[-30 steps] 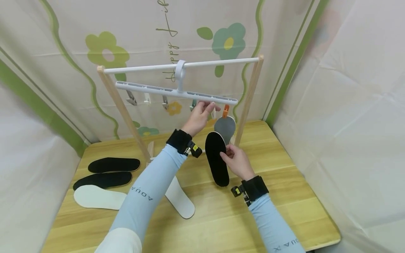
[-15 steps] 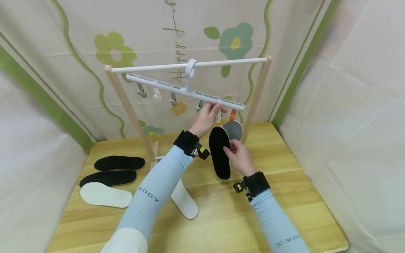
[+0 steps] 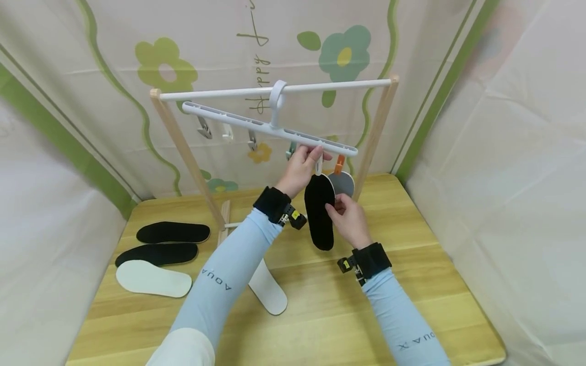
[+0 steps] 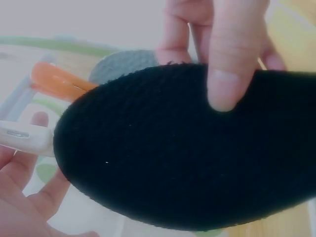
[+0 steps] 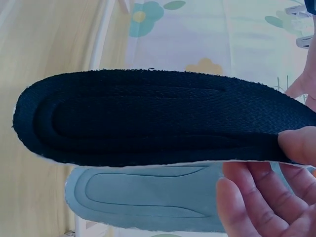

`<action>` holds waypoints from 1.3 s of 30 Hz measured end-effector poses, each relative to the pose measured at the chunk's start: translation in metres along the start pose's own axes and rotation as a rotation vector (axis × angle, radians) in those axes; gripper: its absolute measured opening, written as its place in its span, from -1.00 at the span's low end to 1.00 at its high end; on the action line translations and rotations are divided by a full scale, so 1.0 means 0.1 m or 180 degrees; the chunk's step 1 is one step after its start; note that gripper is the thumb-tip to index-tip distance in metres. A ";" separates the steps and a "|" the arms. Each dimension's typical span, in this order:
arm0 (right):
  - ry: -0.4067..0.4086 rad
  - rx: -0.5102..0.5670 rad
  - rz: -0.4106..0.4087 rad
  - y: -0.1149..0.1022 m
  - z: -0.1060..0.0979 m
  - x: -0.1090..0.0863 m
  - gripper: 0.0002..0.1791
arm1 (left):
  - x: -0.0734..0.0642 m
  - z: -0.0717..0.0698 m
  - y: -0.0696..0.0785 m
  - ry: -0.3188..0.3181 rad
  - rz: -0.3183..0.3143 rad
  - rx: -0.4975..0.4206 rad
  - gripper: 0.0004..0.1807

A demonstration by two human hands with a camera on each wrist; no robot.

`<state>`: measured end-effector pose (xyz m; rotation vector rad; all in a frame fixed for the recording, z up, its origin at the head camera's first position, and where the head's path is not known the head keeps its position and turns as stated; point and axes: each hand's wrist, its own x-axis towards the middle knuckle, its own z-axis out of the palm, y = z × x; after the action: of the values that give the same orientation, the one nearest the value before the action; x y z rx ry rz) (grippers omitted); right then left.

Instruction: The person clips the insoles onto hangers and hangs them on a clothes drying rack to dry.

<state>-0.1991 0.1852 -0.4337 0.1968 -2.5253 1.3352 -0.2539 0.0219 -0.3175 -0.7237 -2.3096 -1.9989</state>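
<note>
My right hand [image 3: 351, 221] pinches a black insole [image 3: 319, 216] at its edge, thumb on the dark face, and holds it upright above the table. Under the right half of a grey clip hanger [image 3: 242, 122], my left hand [image 3: 299, 170] grips a white clip [image 3: 319, 165]. In the left wrist view, the insole's rounded top end meets the tip of the white clip [image 4: 24, 137]; the clip's mouth is hidden there. Just to the right, an orange clip [image 3: 339, 164] holds a grey insole [image 3: 344, 184], partly covered by the black one.
The hanger hooks over the white rail [image 3: 220, 93] of a wooden-legged rack, tilted down at the right. Unused clips [image 3: 227, 132] dangle from its left half. Two black insoles [image 3: 173, 232] and a white insole [image 3: 153, 278] lie at left; another white insole [image 3: 268, 291] lies mid-table.
The right hand has raised the black insole until its top end reaches the white clip. The hanger's right end has tipped lower, with the left hand still at the clip.
</note>
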 end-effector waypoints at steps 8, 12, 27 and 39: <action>0.0061 0.0053 -0.0099 -0.05 0.00 0.04 -0.81 | 0.09 0.00 -0.15 -0.0048 -0.0005 -0.0041 -0.64; 0.0097 0.0075 -0.0133 -0.06 -0.01 0.07 -0.82 | 0.16 0.00 -0.28 -0.0039 0.0051 -0.0067 -0.60; 0.0074 0.0102 -0.0118 -0.13 -0.02 0.13 -0.79 | 0.14 -0.02 -0.26 -0.0051 0.0138 -0.0009 -0.61; -0.0034 0.0174 -0.0120 -0.09 -0.02 0.19 -0.78 | 0.14 -0.02 -0.27 -0.0053 0.0069 0.0287 -0.61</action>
<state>-0.2141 0.1822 -0.4196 0.2621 -2.4828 1.3933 -0.2765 0.0225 -0.3381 -0.7592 -2.3725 -1.8734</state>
